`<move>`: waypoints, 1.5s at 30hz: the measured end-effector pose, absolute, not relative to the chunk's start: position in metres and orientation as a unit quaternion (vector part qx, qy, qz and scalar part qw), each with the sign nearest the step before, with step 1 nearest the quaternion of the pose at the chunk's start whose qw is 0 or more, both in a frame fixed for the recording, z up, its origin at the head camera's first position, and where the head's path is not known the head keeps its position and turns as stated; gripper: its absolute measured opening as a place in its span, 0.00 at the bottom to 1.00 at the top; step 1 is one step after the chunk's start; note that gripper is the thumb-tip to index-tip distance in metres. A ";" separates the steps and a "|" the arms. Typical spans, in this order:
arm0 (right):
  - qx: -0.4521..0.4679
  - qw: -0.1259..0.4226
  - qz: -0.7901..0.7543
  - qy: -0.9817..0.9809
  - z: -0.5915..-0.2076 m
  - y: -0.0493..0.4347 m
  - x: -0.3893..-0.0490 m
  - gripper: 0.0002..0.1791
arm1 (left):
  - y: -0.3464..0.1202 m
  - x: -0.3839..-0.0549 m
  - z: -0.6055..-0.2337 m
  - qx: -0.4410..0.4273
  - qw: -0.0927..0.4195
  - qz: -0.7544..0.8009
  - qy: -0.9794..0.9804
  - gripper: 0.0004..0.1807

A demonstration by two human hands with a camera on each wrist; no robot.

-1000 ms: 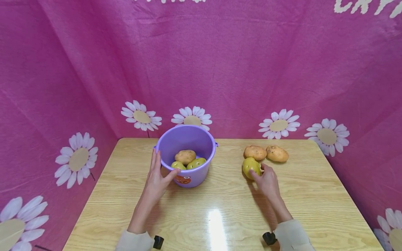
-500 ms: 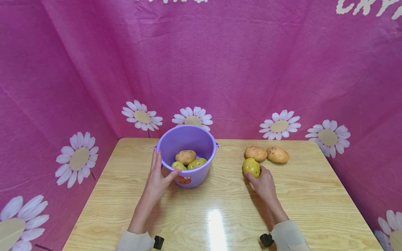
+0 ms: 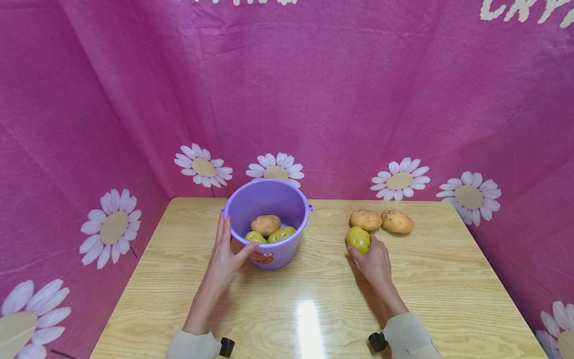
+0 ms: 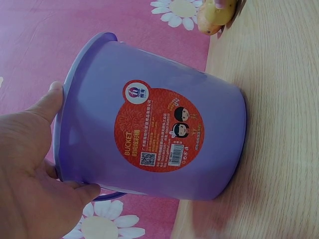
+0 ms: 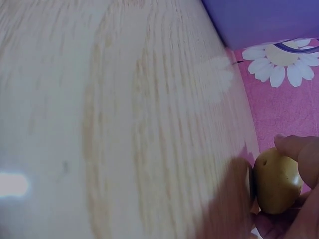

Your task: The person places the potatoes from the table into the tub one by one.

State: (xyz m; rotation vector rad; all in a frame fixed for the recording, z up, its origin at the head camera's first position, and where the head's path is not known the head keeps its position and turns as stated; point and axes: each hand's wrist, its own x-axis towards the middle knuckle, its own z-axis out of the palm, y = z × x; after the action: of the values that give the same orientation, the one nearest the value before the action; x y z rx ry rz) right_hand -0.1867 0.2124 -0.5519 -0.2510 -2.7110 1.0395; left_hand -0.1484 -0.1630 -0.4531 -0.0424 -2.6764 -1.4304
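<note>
My left hand [image 3: 225, 262] grips the rim of a purple bucket [image 3: 280, 255], thumb at the near side and fingers along the left. A brown potato [image 3: 266, 225] and two smooth yellow-green potatoes [image 3: 281, 234] lie inside. To the right of the bucket, my right hand [image 3: 375, 262] holds another yellow-green potato [image 3: 358, 239] between thumb and fingers. The right wrist view shows this dimpled potato [image 5: 276, 181] close over the wood, its shadow beside it. Just behind it lie two brown potatoes [image 3: 365, 219], side by side on the table.
The wooden table [image 3: 323, 279] ends at a pink cloth backdrop [image 3: 341, 109] printed with white daisies. A bucket handle [image 4: 112, 195] hangs at the bucket's side. Bright glare [image 3: 309, 324] falls on the table near the front.
My right hand has shifted slightly left and closed round the yellow-green potato, its thumb now farther round the near side. The left hand and bucket have stayed put.
</note>
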 end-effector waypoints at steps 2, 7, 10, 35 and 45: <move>-0.083 0.114 0.348 -0.927 -0.553 0.212 -0.187 0.36 | -0.163 -0.148 -0.453 -0.014 0.053 -0.471 -0.880 0.58; -0.076 0.115 0.337 -0.931 -0.554 0.212 -0.188 0.37 | -0.163 -0.148 -0.453 -0.012 0.052 -0.472 -0.880 0.57; -0.074 0.113 0.335 -0.933 -0.554 0.213 -0.188 0.38 | -0.162 -0.148 -0.453 -0.011 0.052 -0.471 -0.881 0.57; -0.065 0.106 0.356 -0.926 -0.555 0.216 -0.187 0.41 | -0.163 -0.148 -0.454 -0.024 0.060 -0.483 -0.873 0.57; -0.064 0.098 0.368 -0.923 -0.547 0.221 -0.188 0.41 | -0.163 -0.148 -0.455 -0.024 0.056 -0.483 -0.873 0.58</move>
State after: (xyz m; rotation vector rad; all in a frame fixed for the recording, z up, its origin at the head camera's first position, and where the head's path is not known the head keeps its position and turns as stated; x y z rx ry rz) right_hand -0.1881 0.2209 -0.5473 -0.1890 -2.7305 1.0881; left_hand -0.1481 -0.1633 -0.4549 -0.0722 -2.6492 -1.4667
